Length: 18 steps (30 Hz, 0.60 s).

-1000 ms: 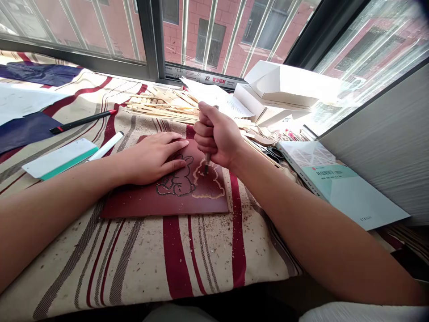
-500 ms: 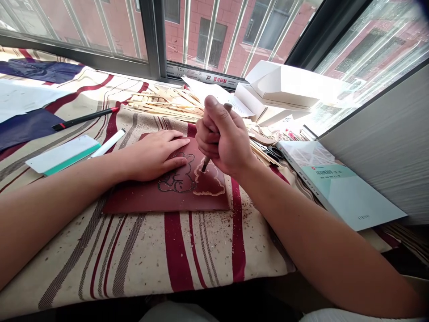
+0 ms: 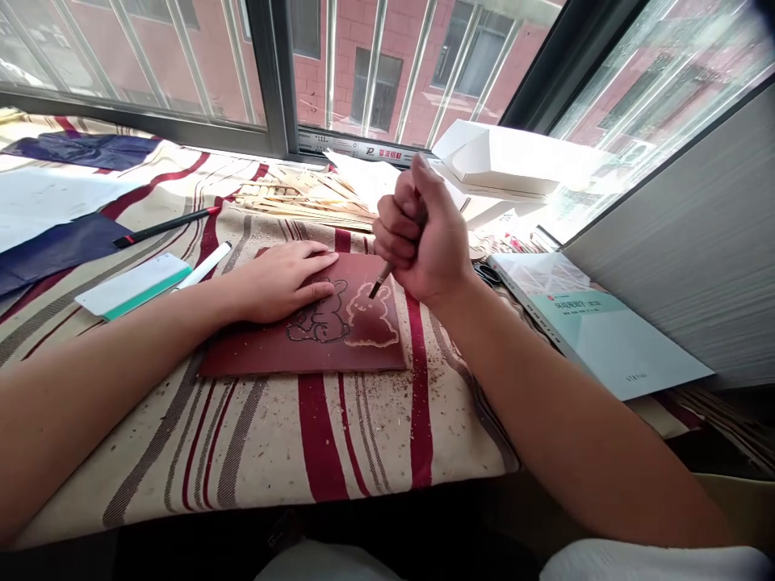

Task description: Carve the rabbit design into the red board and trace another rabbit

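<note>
A reddish-brown carving board [image 3: 254, 355] lies on the striped cloth, with two cartoon animal outlines on its right half, one dark and one pale and cut in. My left hand [image 3: 291, 278] rests flat on its upper left part, fingers stretched to the right. My right hand [image 3: 421, 230] is wrapped in a fist round a carving tool [image 3: 380, 280]. The tool slants down to the left, its dark tip at the head of the pale outline; most of the handle is hidden in the fist. I cannot tell whether the tip touches the surface.
Crumbs lie on the striped cloth [image 3: 272, 436]. To the left are a white-and-green box [image 3: 136, 284], a white marker [image 3: 206, 265] and a black-and-red pen [image 3: 163, 227]. Thin wood strips [image 3: 303, 202] and a white carton [image 3: 502, 161] stand by the window; a book [image 3: 605, 323] lies right.
My right hand has turned and shifted slightly right, and the tool now leans more, its tip still near the pale outline's head. My left hand stays on the board. The camera view has shifted slightly.
</note>
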Each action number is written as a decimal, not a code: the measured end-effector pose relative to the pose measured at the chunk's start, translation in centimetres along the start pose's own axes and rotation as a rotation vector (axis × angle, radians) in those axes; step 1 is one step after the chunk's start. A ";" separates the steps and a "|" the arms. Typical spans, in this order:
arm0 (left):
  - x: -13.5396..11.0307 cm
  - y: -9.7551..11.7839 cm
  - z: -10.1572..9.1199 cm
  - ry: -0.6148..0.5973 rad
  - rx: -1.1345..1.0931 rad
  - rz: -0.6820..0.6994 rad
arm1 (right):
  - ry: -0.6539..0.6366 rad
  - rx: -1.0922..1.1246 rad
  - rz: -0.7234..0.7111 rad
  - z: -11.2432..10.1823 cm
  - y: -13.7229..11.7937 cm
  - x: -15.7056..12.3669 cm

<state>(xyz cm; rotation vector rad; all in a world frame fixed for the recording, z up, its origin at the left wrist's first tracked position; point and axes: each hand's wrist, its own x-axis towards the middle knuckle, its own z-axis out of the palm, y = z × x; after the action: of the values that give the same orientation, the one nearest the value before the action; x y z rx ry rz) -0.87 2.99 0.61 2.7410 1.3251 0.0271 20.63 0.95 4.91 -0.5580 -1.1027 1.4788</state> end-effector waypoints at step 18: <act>-0.3 0.3 0.0 0.010 -0.016 0.024 | -0.084 -0.132 -0.010 0.6 1.7 -1.1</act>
<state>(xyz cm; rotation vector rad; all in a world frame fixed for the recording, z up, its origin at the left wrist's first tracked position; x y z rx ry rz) -0.82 2.55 0.65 2.7464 1.2891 0.0531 19.52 -0.18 3.43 -0.5854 -1.2745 1.4390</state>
